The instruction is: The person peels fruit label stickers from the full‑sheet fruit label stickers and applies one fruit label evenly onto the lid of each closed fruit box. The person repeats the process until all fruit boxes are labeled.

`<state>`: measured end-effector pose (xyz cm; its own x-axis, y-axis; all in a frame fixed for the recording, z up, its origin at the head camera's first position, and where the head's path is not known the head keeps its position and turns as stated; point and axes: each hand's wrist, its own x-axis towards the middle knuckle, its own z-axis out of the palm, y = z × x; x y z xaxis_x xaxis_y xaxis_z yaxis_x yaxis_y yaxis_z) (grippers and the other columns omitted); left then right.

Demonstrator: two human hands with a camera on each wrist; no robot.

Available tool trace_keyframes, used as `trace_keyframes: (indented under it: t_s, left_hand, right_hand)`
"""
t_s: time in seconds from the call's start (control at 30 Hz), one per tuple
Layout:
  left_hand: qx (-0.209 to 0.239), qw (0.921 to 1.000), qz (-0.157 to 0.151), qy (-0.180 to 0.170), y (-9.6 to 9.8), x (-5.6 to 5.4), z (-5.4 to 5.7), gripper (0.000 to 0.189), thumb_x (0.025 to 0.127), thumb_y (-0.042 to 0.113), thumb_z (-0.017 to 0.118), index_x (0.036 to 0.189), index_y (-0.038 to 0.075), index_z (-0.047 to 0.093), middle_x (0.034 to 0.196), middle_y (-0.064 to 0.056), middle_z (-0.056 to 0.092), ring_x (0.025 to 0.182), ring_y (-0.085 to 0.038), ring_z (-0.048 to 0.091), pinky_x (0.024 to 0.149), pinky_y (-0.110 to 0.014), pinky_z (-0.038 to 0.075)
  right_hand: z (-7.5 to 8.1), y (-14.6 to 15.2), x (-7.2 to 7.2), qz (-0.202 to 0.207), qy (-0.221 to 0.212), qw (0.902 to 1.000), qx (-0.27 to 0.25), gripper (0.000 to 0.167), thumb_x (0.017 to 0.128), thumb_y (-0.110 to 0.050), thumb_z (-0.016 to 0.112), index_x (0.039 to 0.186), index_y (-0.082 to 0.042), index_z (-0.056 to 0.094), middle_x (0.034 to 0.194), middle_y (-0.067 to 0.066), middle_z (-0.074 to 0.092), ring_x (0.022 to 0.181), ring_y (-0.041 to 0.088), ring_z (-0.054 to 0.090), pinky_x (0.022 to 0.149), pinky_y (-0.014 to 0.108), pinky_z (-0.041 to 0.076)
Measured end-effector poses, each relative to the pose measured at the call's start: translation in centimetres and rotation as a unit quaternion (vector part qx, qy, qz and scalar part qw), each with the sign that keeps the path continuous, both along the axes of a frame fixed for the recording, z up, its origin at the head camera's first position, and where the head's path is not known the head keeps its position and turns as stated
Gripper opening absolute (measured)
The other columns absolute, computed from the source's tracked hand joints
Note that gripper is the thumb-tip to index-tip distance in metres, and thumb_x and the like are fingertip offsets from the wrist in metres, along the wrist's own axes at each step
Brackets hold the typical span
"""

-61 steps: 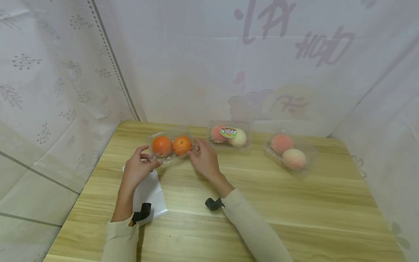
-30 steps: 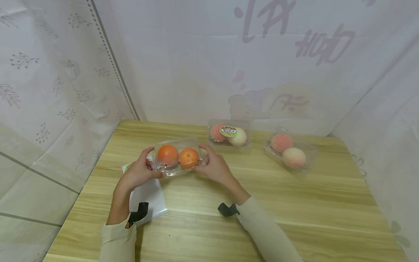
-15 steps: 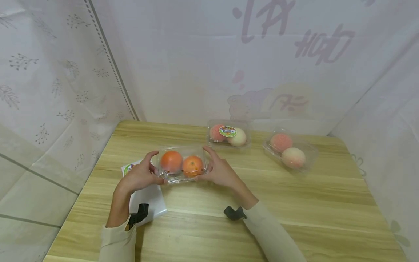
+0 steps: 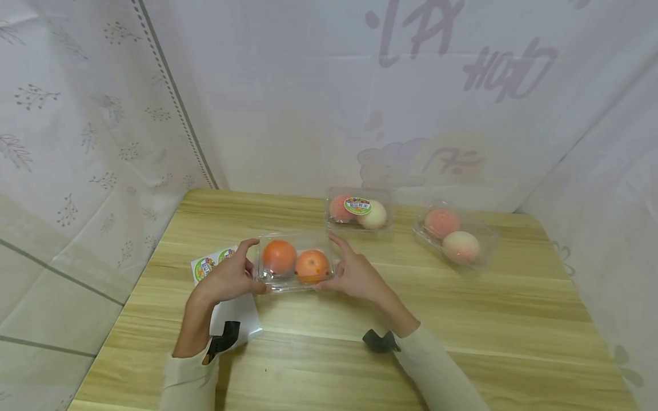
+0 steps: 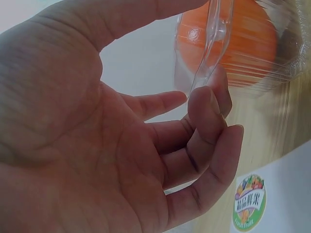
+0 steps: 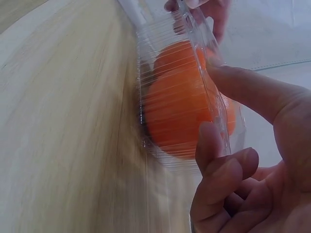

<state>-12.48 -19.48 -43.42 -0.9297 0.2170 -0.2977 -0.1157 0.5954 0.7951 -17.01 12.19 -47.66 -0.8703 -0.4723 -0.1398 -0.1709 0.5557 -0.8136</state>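
Note:
A clear plastic fruit box [image 4: 288, 287] with two orange fruits [image 4: 279, 257] inside sits between both hands near the left-middle of the table. My left hand [image 4: 228, 281] holds its left end, thumb at the near edge and fingers at the far side. At the right end, my right hand [image 4: 360, 278] pinches the box's rim between thumb and fingers; the right wrist view shows the ribbed wall [image 6: 175, 97] close to the wood. Whether the box touches the table, I cannot tell. Partly under my left hand lies a white sheet [image 4: 237, 314] with round fruit stickers [image 5: 249, 203].
Behind, near the curtain, stands a clear box [image 4: 382, 196] with a pink and a pale peach, bearing a round sticker [image 4: 357, 206]. Another box [image 4: 487, 237] with two peaches lies angled to the right. Hanging cloth [image 4: 288, 103] borders the wooden table [image 4: 437, 331].
Both hands have brought the box of orange fruits rightward and nearer to me, and its tilt has levelled. More of the sticker sheet shows. The peach boxes have stayed put.

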Motion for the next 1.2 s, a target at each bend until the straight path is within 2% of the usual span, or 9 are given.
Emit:
trace_keyframes:
  t_s: [0.37, 0.73, 1.2]
  left_hand:
    - [-0.008, 0.9995, -0.022, 0.022, 2.5, -0.6, -0.7, 0.119, 0.077, 0.020, 0.096, 0.171, 0.004, 0.024, 0.097, -0.007, 0.069, 0.078, -0.022, 0.061, 0.068, -0.037, 0.047]
    - [-0.002, 0.9992, -0.012, 0.038, 5.4, -1.1, -1.6, 0.112, 0.079, 0.021, 0.097, 0.171, 0.009, 0.034, 0.105, -0.007, 0.067, 0.079, -0.020, 0.061, 0.073, -0.037, 0.050]
    - [0.006, 0.9987, -0.021, 0.046, 8.2, -1.5, -2.2, 0.107, 0.081, 0.021, 0.095, 0.170, 0.009, 0.038, 0.107, -0.004, 0.068, 0.081, -0.018, 0.061, 0.075, -0.036, 0.051]
  right_hand:
    - [0.2, 2.8, 0.7, -0.020, 0.014, 0.9994, 0.025, 0.121, 0.081, -0.037, 0.100, 0.173, -0.012, 0.025, 0.062, -0.003, 0.057, 0.055, 0.010, 0.046, 0.054, 0.028, 0.040]
    - [0.0, 6.0, 1.1, -0.035, 0.005, 0.9994, 0.001, 0.121, 0.083, -0.036, 0.099, 0.174, -0.012, 0.022, 0.062, -0.004, 0.052, 0.055, 0.010, 0.042, 0.053, 0.027, 0.036]
    - [-0.2, 9.1, 1.3, -0.048, 0.004, 0.9989, 0.001, 0.124, 0.083, -0.033, 0.099, 0.175, -0.014, 0.019, 0.064, -0.001, 0.057, 0.057, 0.012, 0.050, 0.056, 0.029, 0.041]
